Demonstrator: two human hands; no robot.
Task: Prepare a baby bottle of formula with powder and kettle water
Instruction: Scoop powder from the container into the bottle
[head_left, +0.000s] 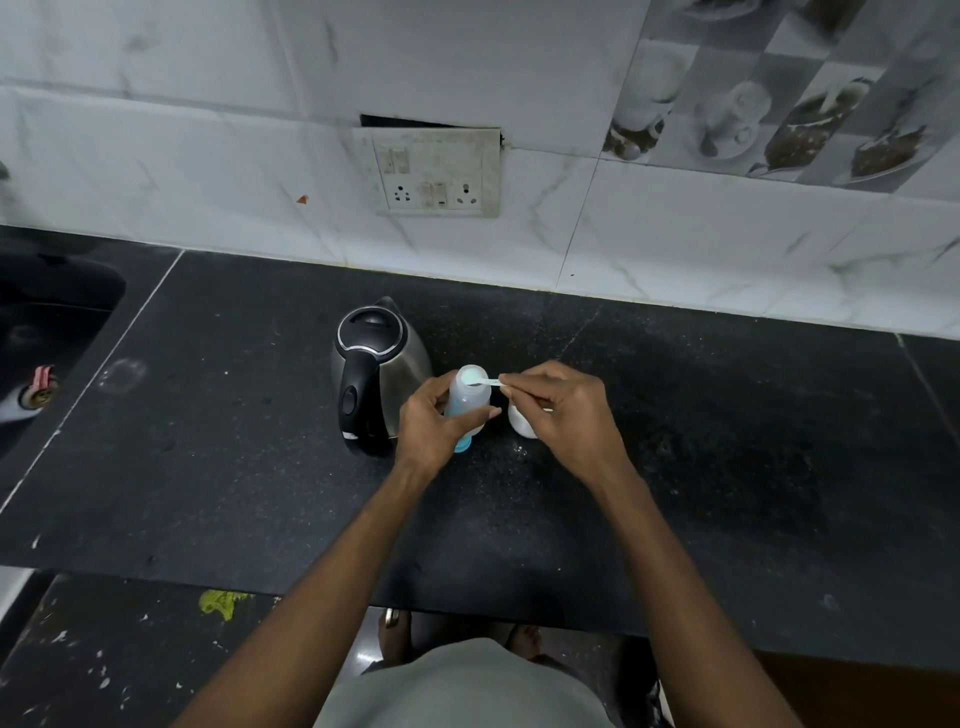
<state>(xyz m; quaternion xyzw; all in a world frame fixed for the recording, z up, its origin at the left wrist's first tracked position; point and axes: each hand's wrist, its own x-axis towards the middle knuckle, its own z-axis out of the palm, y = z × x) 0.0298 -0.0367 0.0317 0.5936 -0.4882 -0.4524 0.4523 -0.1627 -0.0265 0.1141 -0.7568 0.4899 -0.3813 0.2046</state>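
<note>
White container (521, 423) mostly hidden behind right hand (563, 410); contents not discernible. Right hand pinches scoop (485, 383) over the open mouth of the baby bottle (469, 397), which the left hand (434, 426) grips upright on the black counter (727, 441). Kettle (371, 364) just left of bottle; sink (47, 332) cut off at frame edge.

Single head-worn wide-angle view, looked forward and steeply down from standing height onto the dark desk (727, 415), faced the tiled wall (208, 156), close above both hands; edges bent by the lens.
</note>
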